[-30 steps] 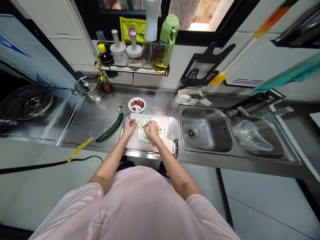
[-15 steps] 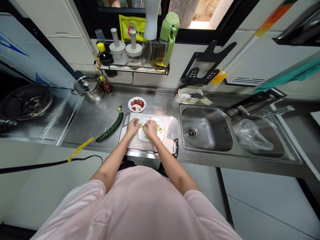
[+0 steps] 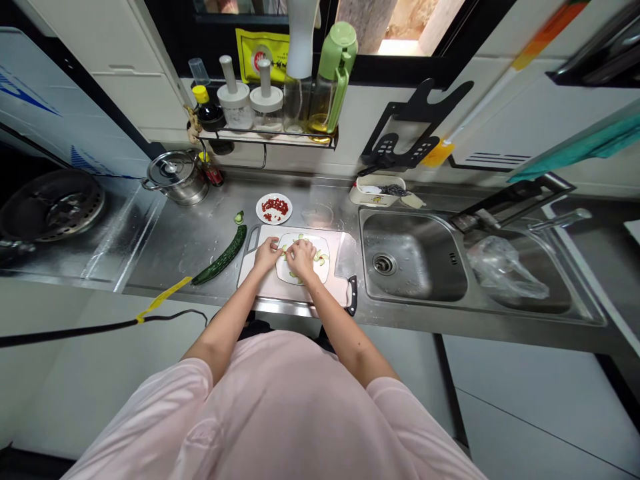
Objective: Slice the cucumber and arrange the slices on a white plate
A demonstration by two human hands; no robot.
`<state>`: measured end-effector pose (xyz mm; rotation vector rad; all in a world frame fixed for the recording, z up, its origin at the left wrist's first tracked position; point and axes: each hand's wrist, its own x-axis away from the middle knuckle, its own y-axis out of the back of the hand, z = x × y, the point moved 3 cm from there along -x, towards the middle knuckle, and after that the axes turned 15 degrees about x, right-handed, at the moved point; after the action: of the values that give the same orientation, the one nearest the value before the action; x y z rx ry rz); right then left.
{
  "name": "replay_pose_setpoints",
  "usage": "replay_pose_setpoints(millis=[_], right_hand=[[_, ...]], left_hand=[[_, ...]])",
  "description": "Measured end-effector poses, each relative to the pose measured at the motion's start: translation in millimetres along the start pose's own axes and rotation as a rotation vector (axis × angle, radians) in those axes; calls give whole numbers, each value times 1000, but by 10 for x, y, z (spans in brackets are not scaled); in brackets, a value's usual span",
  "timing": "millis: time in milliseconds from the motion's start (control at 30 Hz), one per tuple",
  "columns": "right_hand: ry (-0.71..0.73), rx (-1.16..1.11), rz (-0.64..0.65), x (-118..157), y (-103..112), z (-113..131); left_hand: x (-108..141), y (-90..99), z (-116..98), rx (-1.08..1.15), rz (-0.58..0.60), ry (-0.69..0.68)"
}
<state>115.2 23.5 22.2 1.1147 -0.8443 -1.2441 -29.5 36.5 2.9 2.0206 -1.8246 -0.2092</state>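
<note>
A white squarish plate [image 3: 289, 275] lies on a pale pink cutting board [image 3: 270, 291], with several thin pale green cucumber slices [image 3: 320, 257] spread over it. My right hand [image 3: 301, 260] is over the plate's left half, fingers bent and pinched down at a slice near its left edge. Close beside it, at that same edge, my left hand [image 3: 267, 255] has curled fingers with the tips drawn together; what they hold is too small to make out. A whole dark green cucumber [image 3: 220, 257] lies left of the board. Behind it sits a small cut cucumber end [image 3: 239, 217].
A small white plate of chopped red pieces [image 3: 274, 209] stands behind the board. A black knife handle [image 3: 353, 296] sticks out at the board's right edge. The steel sink [image 3: 415, 260] is to the right, a lidded pot [image 3: 177, 177] back left. A yellow-tagged black strap [image 3: 165, 299] hangs in front.
The hands stay almost in place over the plate, with only a slight shift of the left hand. The yellow-tagged strap has swung a little toward the cucumber.
</note>
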Motion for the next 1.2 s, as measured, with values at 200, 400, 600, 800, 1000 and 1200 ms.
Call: replay_pose_setpoints(millis=[200, 400, 600, 800, 1000, 1200], right_hand=[[-5, 15, -19, -13, -14, 24], [1, 19, 1, -10, -5, 26], [-7, 20, 9, -7, -11, 18], [-6, 8, -17, 3, -4, -3], [-34, 9, -62, 14, 19, -26], [-39, 4, -50, 7, 5, -30]], left_hand=[[-5, -1, 24, -5, 6, 3], [-17, -21, 47, -18, -6, 4], [-9, -44, 35, -56, -9, 12], [0, -49, 26, -66, -14, -4], [-1, -50, 27, -73, -5, -20], [-4, -53, 32, -81, -8, -20]])
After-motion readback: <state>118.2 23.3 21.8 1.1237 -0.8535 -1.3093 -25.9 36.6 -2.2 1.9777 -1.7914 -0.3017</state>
